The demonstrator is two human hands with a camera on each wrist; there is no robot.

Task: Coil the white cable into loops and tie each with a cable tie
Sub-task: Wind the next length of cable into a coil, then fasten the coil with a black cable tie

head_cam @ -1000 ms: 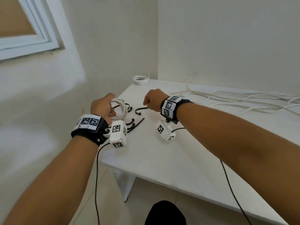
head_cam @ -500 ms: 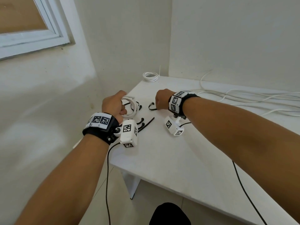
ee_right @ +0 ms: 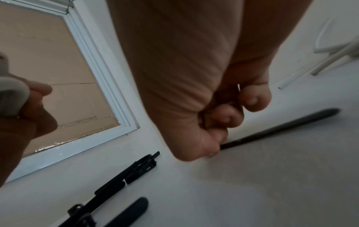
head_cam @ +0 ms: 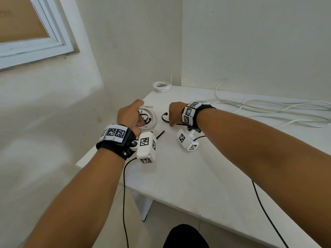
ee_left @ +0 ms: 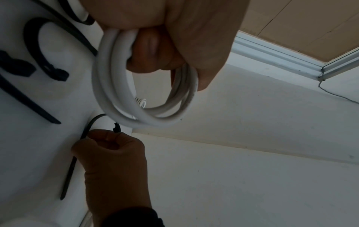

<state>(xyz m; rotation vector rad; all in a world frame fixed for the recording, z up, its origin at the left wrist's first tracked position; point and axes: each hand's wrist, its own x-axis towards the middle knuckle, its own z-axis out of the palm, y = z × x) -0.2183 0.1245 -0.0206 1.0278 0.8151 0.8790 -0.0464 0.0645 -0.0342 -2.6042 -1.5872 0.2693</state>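
Observation:
My left hand (head_cam: 130, 116) grips a small coil of white cable (head_cam: 151, 119) at the table's far left corner; the left wrist view shows the coil (ee_left: 120, 98) as a few loops held between thumb and fingers. My right hand (head_cam: 174, 113) is curled round a black cable tie (head_cam: 164, 117), whose head curves out to the left. In the right wrist view the right hand (ee_right: 223, 116) pinches the tie (ee_right: 279, 127), whose tail lies on the table. The left wrist view also shows the right hand (ee_left: 108, 147) holding that tie (ee_left: 87, 129).
Spare black cable ties (ee_right: 124, 176) lie on the white table (head_cam: 197, 176) between my hands. A tied white coil (head_cam: 161, 86) sits at the far corner. Long loose white cable (head_cam: 268, 111) sprawls along the back right. Walls close in behind and left.
The view has shifted, so both hands sit further right in the picture. My right hand has closed on the black tie and drawn it slightly toward me. The left hand keeps its hold on the coil.

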